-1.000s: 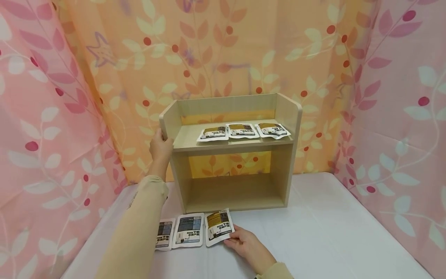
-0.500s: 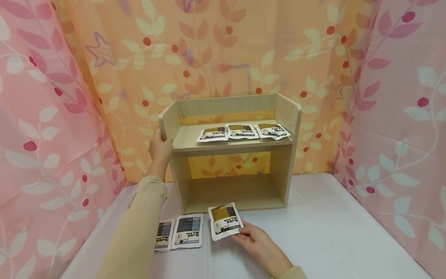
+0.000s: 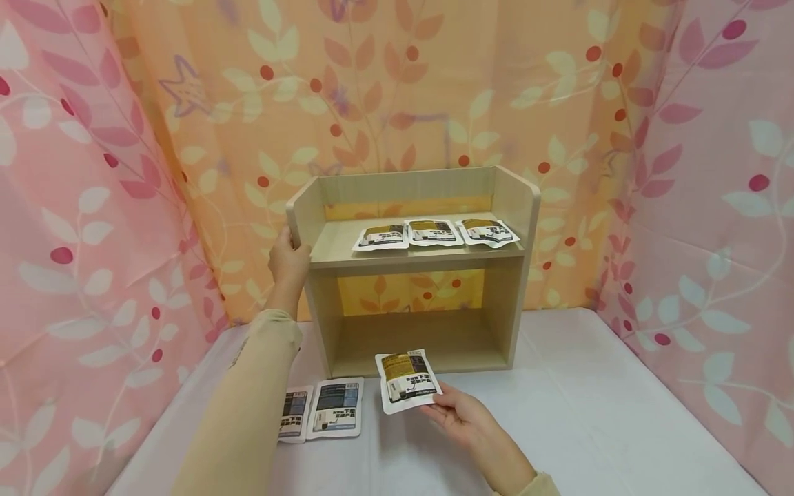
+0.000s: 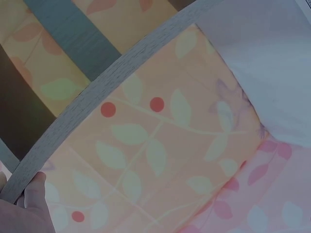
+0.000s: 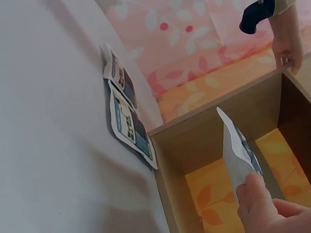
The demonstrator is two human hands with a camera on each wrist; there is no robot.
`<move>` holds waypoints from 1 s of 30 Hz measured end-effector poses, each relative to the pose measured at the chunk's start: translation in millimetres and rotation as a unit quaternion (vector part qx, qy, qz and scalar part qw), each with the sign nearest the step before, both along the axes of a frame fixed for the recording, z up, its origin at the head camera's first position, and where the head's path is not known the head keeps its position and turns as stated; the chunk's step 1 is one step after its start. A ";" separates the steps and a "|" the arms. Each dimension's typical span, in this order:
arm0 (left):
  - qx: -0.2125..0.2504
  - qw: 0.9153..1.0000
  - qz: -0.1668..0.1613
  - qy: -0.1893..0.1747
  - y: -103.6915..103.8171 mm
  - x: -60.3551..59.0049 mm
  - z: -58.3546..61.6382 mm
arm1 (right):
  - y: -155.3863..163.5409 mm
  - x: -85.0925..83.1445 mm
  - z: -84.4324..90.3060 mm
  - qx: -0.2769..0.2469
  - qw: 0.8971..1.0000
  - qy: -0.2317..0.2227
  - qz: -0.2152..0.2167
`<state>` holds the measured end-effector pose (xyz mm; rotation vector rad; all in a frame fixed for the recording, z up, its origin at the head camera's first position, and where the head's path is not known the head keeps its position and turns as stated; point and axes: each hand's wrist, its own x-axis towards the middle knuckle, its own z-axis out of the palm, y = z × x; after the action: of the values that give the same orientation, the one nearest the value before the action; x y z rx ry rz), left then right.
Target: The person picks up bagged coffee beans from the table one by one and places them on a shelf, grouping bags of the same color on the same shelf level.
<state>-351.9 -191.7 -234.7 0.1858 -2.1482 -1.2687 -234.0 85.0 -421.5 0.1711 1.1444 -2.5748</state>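
My right hand [image 3: 468,420] pinches a white pouch [image 3: 408,380] with a gold and black label by its lower right corner, raised in front of the shelf's lower compartment. In the right wrist view the pouch [image 5: 238,150] shows nearly edge-on, with the fingers at its near end. My left hand [image 3: 289,263] grips the left side panel of the small wooden shelf [image 3: 415,260]. The left wrist view shows thumb and fingers around that panel's edge [image 4: 73,114]. Three gold-labelled pouches [image 3: 433,233] lie in a row on the upper board.
Two blue-labelled pouches [image 3: 336,408] lie side by side on the white-covered table [image 3: 595,413], left of the right hand; my left sleeve [image 3: 245,406] partly covers one. Patterned curtains [image 3: 397,83] stand behind the shelf and at both sides.
My right hand has lifted the gold-labelled pouch from beside the blue-labelled ones and carried it up and to the right. The left hand has stayed on the shelf's side panel.
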 end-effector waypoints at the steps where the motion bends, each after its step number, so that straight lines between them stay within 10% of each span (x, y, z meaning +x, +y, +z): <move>1: -0.001 1.000 0.001 0.002 0.3 -0.2 -0.2 | 1.3 0.2 1.9 0.004 1.000 0.004 -0.002; 30: 0.025 0.999 -0.011 -0.021 0.6 1.9 9.6 | 13.1 6.2 81.2 0.045 0.997 0.062 -0.016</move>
<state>-349.9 -191.1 -225.1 0.2121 -2.1610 -1.3421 -227.8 98.2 -340.3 0.0502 1.3138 -2.5955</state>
